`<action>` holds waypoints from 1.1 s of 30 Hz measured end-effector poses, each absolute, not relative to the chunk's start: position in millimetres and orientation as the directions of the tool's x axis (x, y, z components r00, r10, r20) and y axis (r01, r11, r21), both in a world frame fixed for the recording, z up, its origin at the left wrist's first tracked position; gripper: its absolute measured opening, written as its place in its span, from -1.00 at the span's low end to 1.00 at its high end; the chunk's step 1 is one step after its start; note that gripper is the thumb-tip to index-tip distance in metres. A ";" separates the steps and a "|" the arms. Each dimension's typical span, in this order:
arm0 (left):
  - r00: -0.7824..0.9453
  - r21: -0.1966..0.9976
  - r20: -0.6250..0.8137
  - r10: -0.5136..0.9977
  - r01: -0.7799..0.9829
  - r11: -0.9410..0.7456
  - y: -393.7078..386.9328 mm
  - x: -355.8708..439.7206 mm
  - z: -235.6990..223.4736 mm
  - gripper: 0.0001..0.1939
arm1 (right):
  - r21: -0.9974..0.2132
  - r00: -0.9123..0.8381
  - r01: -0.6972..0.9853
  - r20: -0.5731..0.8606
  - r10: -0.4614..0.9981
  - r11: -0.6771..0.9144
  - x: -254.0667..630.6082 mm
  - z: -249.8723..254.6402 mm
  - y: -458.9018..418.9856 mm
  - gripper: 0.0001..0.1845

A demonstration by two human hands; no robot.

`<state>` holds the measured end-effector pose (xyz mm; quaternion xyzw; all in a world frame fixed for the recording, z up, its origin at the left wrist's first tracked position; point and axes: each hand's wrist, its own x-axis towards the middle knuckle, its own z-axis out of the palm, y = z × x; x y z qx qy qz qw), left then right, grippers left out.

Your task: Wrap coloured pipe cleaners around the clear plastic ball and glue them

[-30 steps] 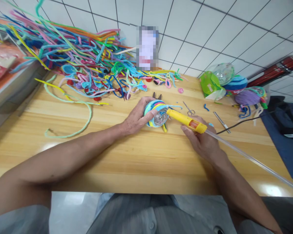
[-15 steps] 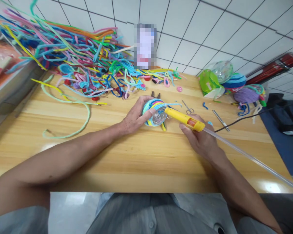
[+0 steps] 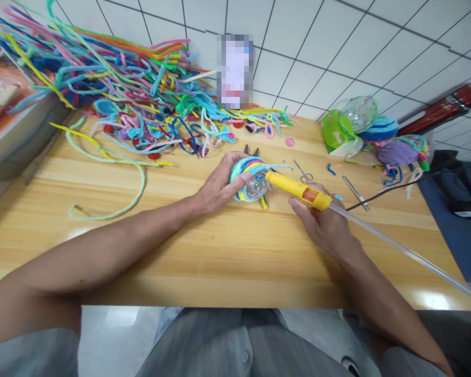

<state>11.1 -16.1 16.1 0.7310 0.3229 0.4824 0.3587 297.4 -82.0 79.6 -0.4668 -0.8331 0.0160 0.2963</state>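
Observation:
My left hand (image 3: pixel 222 186) is closed around a clear ball wrapped in colourful pipe cleaners (image 3: pixel 248 179), its thumb pressing on the strands. A loose light blue pipe cleaner end sticks out from the ball to the right. In my right hand (image 3: pixel 324 220) is a yellow hot glue gun (image 3: pixel 298 189), its nozzle end close against the ball's right side; whether it touches, I cannot tell. A long clear glue stick (image 3: pixel 400 252) runs out of its back. Pliers (image 3: pixel 263 203) with yellow handles lie partly hidden behind the ball.
A big heap of pipe cleaners (image 3: pixel 121 89) fills the back left. Small scissors (image 3: pixel 304 172) and a silver pen-like tool (image 3: pixel 355 192) lie right of the ball. Farther back are a green packet (image 3: pixel 335 131) and a purple wrapped ball (image 3: pixel 396 153). A black cord (image 3: pixel 384 195) crosses the right side.
Both hands keep nearly the same pose, with the glue gun held at the ball throughout. The whole view shifts slightly; nothing is picked up or let go.

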 end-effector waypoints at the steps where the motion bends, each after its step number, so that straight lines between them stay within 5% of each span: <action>1: 0.326 0.835 0.476 0.817 0.124 -0.536 -15.9 11.2 15.5 -0.46 | -0.307 -0.391 0.766 0.476 0.788 0.565 296.4 79.6 -82.2 -0.81; 19: 0.313 0.816 0.511 0.801 0.115 -0.566 -13.2 10.7 7.6 -0.48 | -0.286 -0.438 0.714 0.530 0.726 0.639 297.2 77.4 -79.5 -0.91; 26: 0.327 0.818 0.492 0.807 0.143 -0.557 -14.6 8.5 11.0 -0.45 | -0.456 -0.394 0.665 0.459 0.797 0.591 302.7 87.2 -83.7 -0.90; 33: 0.310 0.831 0.452 0.836 0.194 -0.521 -17.4 6.5 12.1 -0.42 | -0.773 0.006 0.576 0.330 0.944 0.267 410.4 116.9 -56.3 -0.73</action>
